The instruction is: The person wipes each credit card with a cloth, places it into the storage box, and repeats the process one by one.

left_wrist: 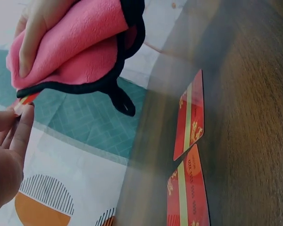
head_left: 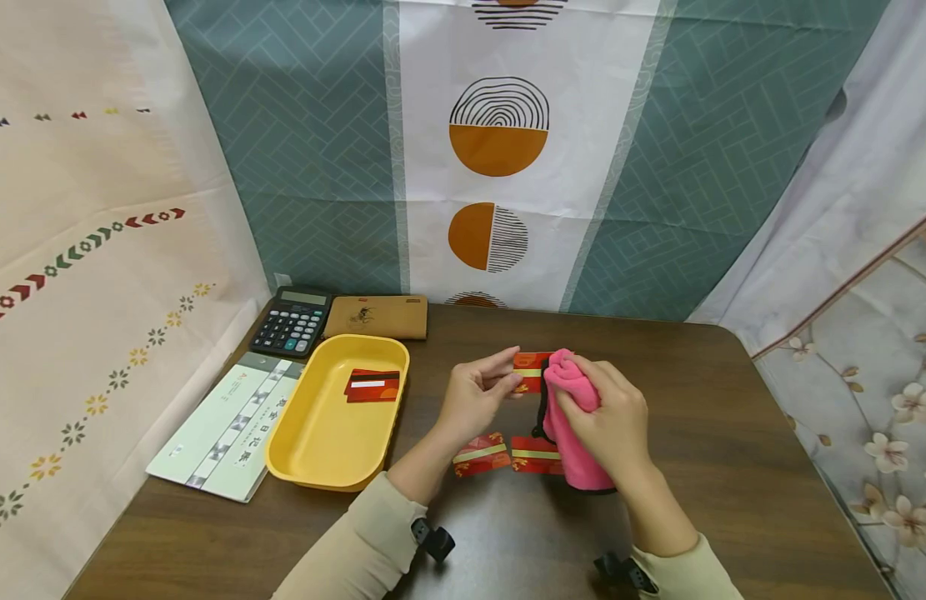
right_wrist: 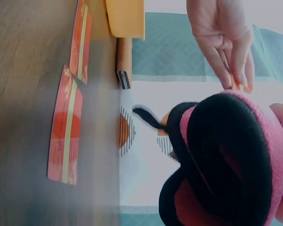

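Observation:
Pinched by its left end between the thumb and fingers of my left hand (head_left: pixel 473 392) is a red card with a yellow stripe (head_left: pixel 528 372), held up over the table. My right hand (head_left: pixel 611 412) grips a folded pink cloth with black edging (head_left: pixel 575 417), which covers the card's right end. From the cloth's edge hangs a small black loop (left_wrist: pixel 120 99). Below the hands, two more red striped cards lie on the table, the left card (head_left: pixel 482 455) tilted and the right card (head_left: pixel 536 455) partly behind the cloth in the head view.
To the left stands a yellow tray (head_left: pixel 320 450) with red cards (head_left: pixel 372 387) in it. Behind it are a black calculator (head_left: pixel 292 321) and a brown notebook (head_left: pixel 376 317). A pale green booklet (head_left: pixel 222 425) lies left of the tray. Curtains hang around the brown table (head_left: pixel 733 467).

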Demonstrator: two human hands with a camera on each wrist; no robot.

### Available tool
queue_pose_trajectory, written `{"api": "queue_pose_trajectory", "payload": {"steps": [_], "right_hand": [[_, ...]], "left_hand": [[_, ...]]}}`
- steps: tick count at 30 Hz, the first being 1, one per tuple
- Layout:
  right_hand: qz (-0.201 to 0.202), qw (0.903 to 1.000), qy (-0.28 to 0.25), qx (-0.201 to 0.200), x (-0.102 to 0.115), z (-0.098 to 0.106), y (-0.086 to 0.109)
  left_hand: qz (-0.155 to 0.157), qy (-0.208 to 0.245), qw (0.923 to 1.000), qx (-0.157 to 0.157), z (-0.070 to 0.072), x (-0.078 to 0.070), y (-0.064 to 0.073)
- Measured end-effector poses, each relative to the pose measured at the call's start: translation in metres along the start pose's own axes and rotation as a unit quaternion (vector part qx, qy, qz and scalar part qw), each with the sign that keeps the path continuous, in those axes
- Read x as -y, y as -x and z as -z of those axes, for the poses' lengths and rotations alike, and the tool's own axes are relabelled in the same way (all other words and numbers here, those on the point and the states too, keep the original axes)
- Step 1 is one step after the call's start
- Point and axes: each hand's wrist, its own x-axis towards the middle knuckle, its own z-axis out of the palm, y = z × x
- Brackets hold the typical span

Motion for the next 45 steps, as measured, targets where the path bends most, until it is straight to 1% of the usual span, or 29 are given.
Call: {"api": "queue_pose_trajectory", "payload": {"steps": [3, 7, 9, 13, 19, 22, 24, 29, 31, 33, 37, 39, 42, 45], "right_hand": [[0.002, 0.9999, 0.008, 0.008, 0.006, -0.002, -0.002], [0.016, 0.9994, 0.009, 0.031, 0.014, -0.005, -0.005], [0.014, 0.9993, 0.012, 0.033, 0.016, -0.006, -0.007], [-0.002, 0.9995, 0.027, 0.015, 0.021, -0.007, -0.012], [0.007, 0.9991, 0.026, 0.035, 0.024, -0.006, -0.014], [-0.002, 0.9994, 0.027, 0.023, 0.022, -0.005, -0.016], [0.002, 0.9995, 0.026, 0.019, 0.022, -0.005, -0.015], [0.034, 0.9983, 0.018, 0.044, 0.024, -0.007, -0.007], [0.037, 0.9979, 0.020, 0.050, 0.023, -0.006, -0.004], [0.029, 0.9983, 0.024, 0.044, 0.020, -0.004, -0.003], [-0.013, 0.9990, 0.043, 0.009, 0.010, 0.003, -0.006], [-0.032, 0.9982, 0.051, -0.002, 0.007, 0.006, -0.008], [-0.042, 0.9975, 0.057, 0.000, 0.008, 0.008, -0.009], [-0.032, 0.9976, 0.060, 0.015, 0.017, 0.005, -0.008]], "left_hand": [[-0.001, -0.002, 0.9997, 0.024, -0.001, -0.001, 0.001], [-0.020, -0.018, 0.9982, 0.054, -0.001, -0.002, 0.001], [-0.026, -0.022, 0.9976, 0.061, -0.001, -0.003, 0.002], [-0.033, -0.021, 0.9971, 0.066, -0.001, -0.006, 0.002], [-0.036, -0.035, 0.9955, 0.081, 0.000, -0.006, 0.002], [-0.033, -0.030, 0.9955, 0.083, 0.000, -0.005, 0.003], [-0.034, -0.025, 0.9957, 0.083, 0.000, -0.005, 0.003], [-0.032, -0.013, 0.9972, 0.066, 0.002, -0.006, 0.002], [-0.026, -0.003, 0.9979, 0.060, 0.004, -0.007, 0.002], [-0.022, 0.005, 0.9980, 0.059, 0.007, -0.009, 0.002], [-0.025, 0.019, 0.9974, 0.066, 0.013, -0.013, 0.001], [-0.028, 0.024, 0.9970, 0.068, 0.017, -0.013, 0.001], [-0.025, 0.031, 0.9967, 0.071, 0.020, -0.009, 0.000], [-0.013, 0.033, 0.9964, 0.078, 0.017, -0.004, 0.001]]}}
